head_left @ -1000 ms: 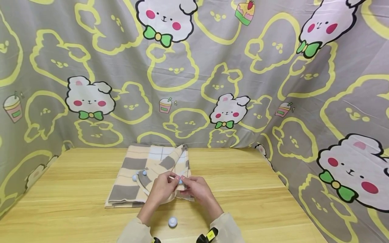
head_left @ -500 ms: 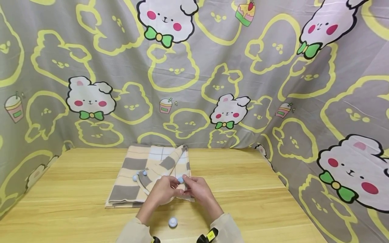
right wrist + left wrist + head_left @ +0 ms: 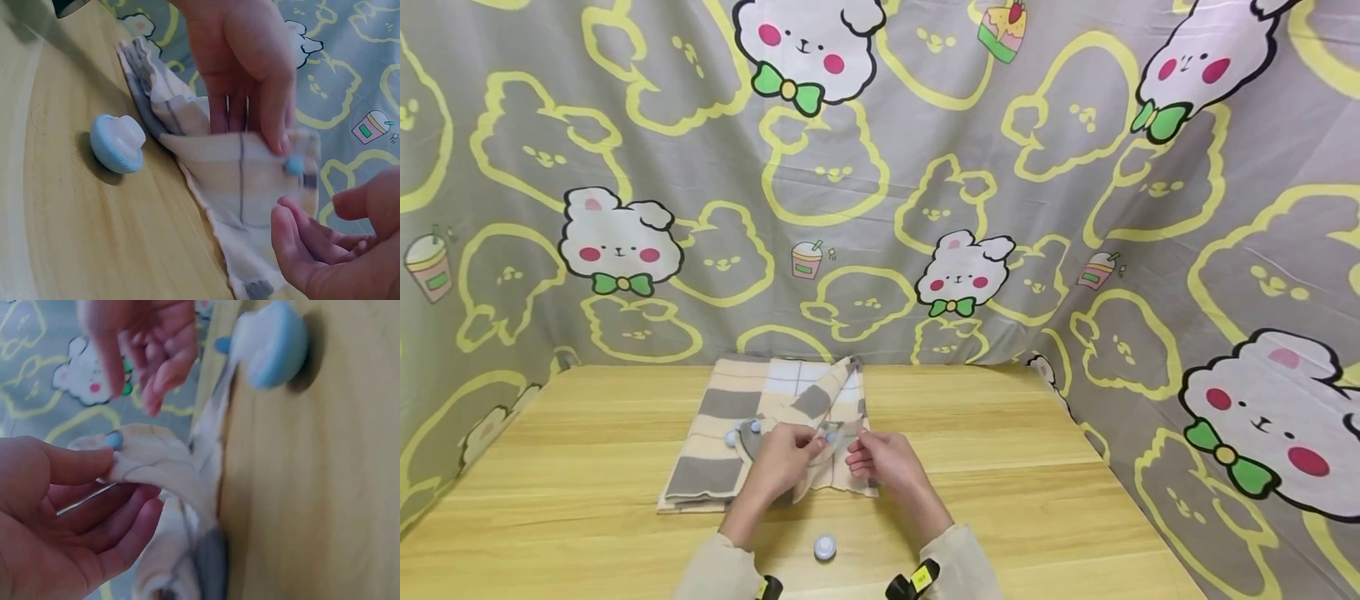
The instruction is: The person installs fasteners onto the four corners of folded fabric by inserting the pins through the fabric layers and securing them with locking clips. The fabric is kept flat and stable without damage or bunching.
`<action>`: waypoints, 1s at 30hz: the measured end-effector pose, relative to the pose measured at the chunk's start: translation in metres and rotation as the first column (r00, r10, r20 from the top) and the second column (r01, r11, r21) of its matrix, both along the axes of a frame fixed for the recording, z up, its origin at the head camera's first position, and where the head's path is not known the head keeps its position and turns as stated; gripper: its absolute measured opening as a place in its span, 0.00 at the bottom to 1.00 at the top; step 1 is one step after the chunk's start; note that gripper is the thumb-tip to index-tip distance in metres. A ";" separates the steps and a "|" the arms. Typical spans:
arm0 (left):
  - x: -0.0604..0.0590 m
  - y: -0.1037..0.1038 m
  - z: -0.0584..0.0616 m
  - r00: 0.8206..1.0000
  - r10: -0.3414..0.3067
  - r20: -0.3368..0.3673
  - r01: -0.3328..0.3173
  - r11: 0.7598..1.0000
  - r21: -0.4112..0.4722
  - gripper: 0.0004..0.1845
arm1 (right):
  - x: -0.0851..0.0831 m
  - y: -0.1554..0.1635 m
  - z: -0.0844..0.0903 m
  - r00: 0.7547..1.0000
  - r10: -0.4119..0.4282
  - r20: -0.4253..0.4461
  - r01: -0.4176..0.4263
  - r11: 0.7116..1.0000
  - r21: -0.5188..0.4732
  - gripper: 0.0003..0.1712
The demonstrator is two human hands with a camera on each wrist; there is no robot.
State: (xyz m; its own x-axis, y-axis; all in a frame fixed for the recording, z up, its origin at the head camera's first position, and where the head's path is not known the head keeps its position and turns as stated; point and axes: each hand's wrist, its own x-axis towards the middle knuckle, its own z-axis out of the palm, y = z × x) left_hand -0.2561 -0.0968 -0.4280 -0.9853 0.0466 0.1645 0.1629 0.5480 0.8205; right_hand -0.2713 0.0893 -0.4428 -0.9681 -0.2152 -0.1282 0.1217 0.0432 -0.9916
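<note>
My left hand (image 3: pixel 786 458) pinches a lifted corner of the plaid cloth (image 3: pixel 722 442) between thumb and fingers. A small blue knob (image 3: pixel 114 440) shows on that corner, close to the thumb in the left wrist view. My right hand (image 3: pixel 891 467) is just to the right, apart from the cloth, fingers loosely bent with nothing held. Two light blue round fasteners (image 3: pixel 731 438) sit at another corner of the folded-over cloth, left of my left hand. Nearer me, a mushroom-shaped blue-and-white fastener (image 3: pixel 825 547) lies on the wooden table.
The table (image 3: pixel 1000 467) carries the cloth, spread flat beneath its turned-back upper layer. Grey curtains (image 3: pixel 865 250) printed with rabbits stand behind it and on both sides. Black straps with yellow labels (image 3: pixel 922 577) are on the wrists.
Both hands were at the corner with the blue fastener. My right hand has since let go, and my left hand has drawn the corner slightly left; the loose fastener has stayed put.
</note>
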 end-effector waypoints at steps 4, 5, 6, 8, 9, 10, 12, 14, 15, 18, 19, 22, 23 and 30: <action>-0.002 -0.021 0.007 0.996 0.088 -0.004 -0.088 0.996 0.005 0.10 | 0.001 0.002 0.003 0.999 -0.003 -0.046 0.007 0.997 0.071 0.21; -0.003 -0.027 0.008 0.994 0.107 0.004 -0.107 0.994 0.010 0.10 | 0.001 0.002 0.003 0.998 -0.005 -0.058 0.010 0.996 0.090 0.20; -0.004 -0.032 0.009 0.992 0.125 0.014 -0.125 0.992 0.015 0.10 | 0.001 0.002 0.004 0.998 -0.007 -0.070 0.014 0.994 0.109 0.19; -0.005 -0.044 0.010 0.987 0.154 0.042 -0.155 0.987 0.038 0.11 | 0.002 0.003 0.006 0.996 -0.017 -0.093 0.030 0.990 0.138 0.18; -0.006 -0.049 0.010 0.984 0.171 0.046 -0.173 0.984 0.045 0.12 | 0.003 0.003 0.006 0.995 -0.023 -0.102 0.038 0.988 0.150 0.18; -0.006 -0.054 0.009 0.981 0.186 0.056 -0.189 0.980 0.055 0.12 | 0.003 0.003 0.007 0.994 -0.030 -0.109 0.047 0.986 0.157 0.17; -0.007 -0.063 0.007 0.976 0.207 0.072 -0.212 0.975 0.070 0.12 | 0.003 0.004 0.008 0.992 -0.044 -0.119 0.064 0.984 0.169 0.16; -0.008 -0.070 0.003 0.972 0.216 0.090 -0.224 0.971 0.087 0.11 | 0.002 0.006 0.008 0.989 -0.058 -0.135 0.082 0.980 0.180 0.15; -0.008 -0.073 0.001 0.971 0.217 0.102 -0.226 0.969 0.096 0.11 | 0.001 0.006 0.008 0.988 -0.061 -0.140 0.087 0.979 0.185 0.14; -0.010 -0.078 -0.003 0.971 0.197 0.134 -0.213 0.969 0.124 0.10 | -0.001 0.008 0.007 0.987 -0.069 -0.147 0.097 0.976 0.194 0.14; -0.011 -0.079 -0.005 0.971 0.190 0.143 -0.209 0.969 0.129 0.10 | -0.001 0.009 0.007 0.987 -0.069 -0.148 0.098 0.976 0.195 0.13; -0.012 -0.080 -0.007 0.970 0.177 0.166 -0.199 0.971 0.132 0.11 | -0.002 0.009 0.006 0.987 -0.067 -0.145 0.095 0.976 0.197 0.13; -0.012 -0.079 -0.008 0.969 0.175 0.174 -0.199 0.971 0.133 0.12 | -0.003 0.009 0.006 0.987 -0.065 -0.147 0.094 0.976 0.198 0.13; -0.014 -0.075 -0.010 0.970 0.151 0.188 -0.181 0.971 0.153 0.14 | -0.002 0.010 0.006 0.986 -0.067 -0.154 0.099 0.973 0.209 0.13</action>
State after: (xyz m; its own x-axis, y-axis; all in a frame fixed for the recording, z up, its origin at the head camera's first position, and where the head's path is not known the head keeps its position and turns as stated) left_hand -0.2698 -0.1718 -0.4381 -0.9908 -0.1339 -0.0189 -0.0724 0.4069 0.9106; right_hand -0.2732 0.0992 -0.4371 -0.9931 -0.1158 -0.0194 -0.0107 0.2531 -0.9674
